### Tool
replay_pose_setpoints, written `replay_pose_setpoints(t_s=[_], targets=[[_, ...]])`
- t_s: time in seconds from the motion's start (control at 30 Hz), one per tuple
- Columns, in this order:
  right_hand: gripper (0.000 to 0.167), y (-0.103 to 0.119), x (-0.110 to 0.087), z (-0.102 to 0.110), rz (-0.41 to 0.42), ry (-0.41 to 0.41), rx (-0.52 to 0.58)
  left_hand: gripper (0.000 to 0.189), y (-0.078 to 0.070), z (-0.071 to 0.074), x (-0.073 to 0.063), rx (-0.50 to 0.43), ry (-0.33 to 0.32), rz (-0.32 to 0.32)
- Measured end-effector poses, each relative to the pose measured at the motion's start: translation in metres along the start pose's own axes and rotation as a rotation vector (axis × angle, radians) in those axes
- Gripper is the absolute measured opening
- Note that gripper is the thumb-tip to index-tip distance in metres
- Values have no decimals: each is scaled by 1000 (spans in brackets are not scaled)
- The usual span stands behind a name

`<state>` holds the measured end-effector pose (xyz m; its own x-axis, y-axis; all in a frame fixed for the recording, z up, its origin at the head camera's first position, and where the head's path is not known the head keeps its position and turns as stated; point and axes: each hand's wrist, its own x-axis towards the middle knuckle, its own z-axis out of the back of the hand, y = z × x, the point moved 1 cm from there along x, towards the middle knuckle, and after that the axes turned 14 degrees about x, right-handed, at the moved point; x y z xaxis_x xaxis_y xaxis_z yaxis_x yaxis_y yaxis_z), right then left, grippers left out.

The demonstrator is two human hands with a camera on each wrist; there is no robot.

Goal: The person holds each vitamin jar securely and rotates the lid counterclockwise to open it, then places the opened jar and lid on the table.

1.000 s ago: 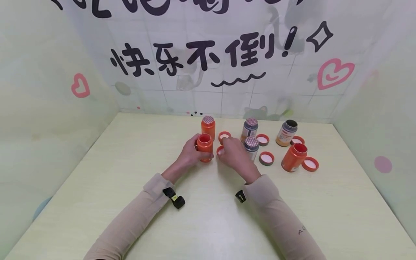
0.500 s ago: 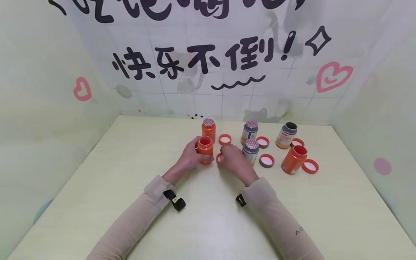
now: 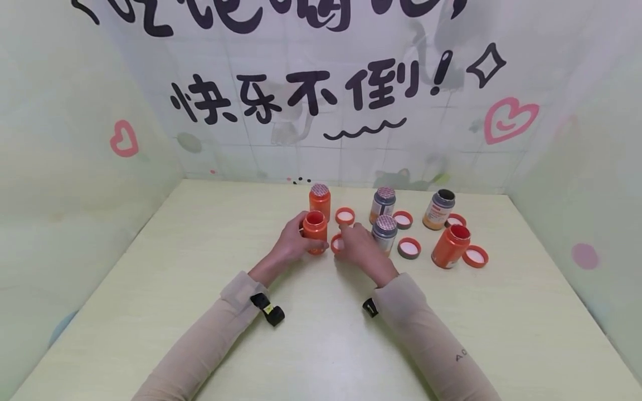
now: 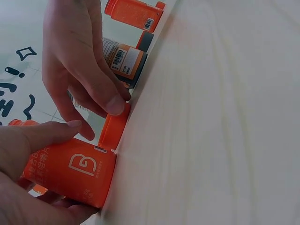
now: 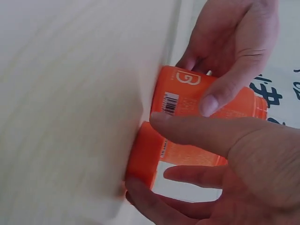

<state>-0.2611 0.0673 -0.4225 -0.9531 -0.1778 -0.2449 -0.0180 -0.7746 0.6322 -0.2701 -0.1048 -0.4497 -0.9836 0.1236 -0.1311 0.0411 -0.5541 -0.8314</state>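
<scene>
Upright on the table stands an orange bottle (image 3: 315,231) with its mouth uncovered. My left hand (image 3: 293,240) grips its side, thumb across the front. Just right of it, an orange cap (image 3: 337,243) lies with its white inside up. My right hand (image 3: 362,248) has thumb and fingers at opposite edges of this cap (image 5: 144,152), pinching it on the tabletop. In the left wrist view, the cap (image 4: 115,129) sits beside the bottle's base, and the right thumb touches its rim. The right palm hides part of a grey bottle (image 3: 384,236) in the head view.
Behind the held bottle stands a foil-sealed orange bottle (image 3: 320,203), with another orange cap (image 3: 345,215) beside it. Rightward are a sealed grey bottle (image 3: 383,205), an uncovered grey bottle (image 3: 438,210), an uncovered orange bottle (image 3: 450,248) and several upturned caps (image 3: 409,248).
My right hand has drawn back slightly from the farther orange cap, its fingers now lower around the nearer one. The left hand and its bottle keep their place. The head view has tilted a little.
</scene>
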Motion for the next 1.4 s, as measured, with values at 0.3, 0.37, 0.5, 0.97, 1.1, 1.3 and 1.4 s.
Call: replay_pose_setpoints(t_s=[0.3,0.37,0.5,0.97,1.1,1.3,1.4], targets=[[78,10,-24,27,44,31,39,71,3,-2,-3,-4,18,-8],[80,13,-30,37,73,15,50,72,3,-2,-4,-5,19,-5],[76,18,-38,51,115,-7,67,71,4,0,-3,-4,9,-10],[74,19,-35,47,119,5,82,74,9,3,-5,-8,8,-1],[73,20,-36,48,129,16,94,75,9,4,-5,14,11,-13],[66,23,-40,57,197,11,126,85,11,13,-2,51,115,-39],[62,24,-49,69,241,1,193,92,14,26,-1,59,205,-32]])
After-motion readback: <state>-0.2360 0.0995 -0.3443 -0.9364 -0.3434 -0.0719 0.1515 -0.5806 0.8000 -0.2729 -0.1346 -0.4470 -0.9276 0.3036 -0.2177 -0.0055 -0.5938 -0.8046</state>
